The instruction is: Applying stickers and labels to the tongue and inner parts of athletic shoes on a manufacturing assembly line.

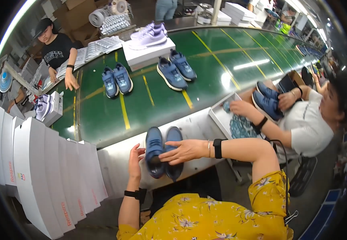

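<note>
Two bare hands at a pair of navy shoes on a pale worktop

The right hand [187,151] is spread flat, gripping nothing: its palm lies over the right shoe [174,135], its fingertips reaching the opening of the left shoe [154,144]. The left hand [134,160] is loosely uncurled just beside the left shoe's outer side; whether it touches is unclear. Both shoes sit side by side beneath and between the hands on the worktop [119,162], toes apparently pointing away.

For good handling, the left hand would best steady the outer side while the right fingers work lightly at the opening, leaving strap and collar uncreased and the pair aligned.

Left of the hands rise stacked white boxes [41,172]; to their right is a tray [221,120] of teal pieces. Beyond, a green conveyor [101,116] carries two more navy pairs.
</note>
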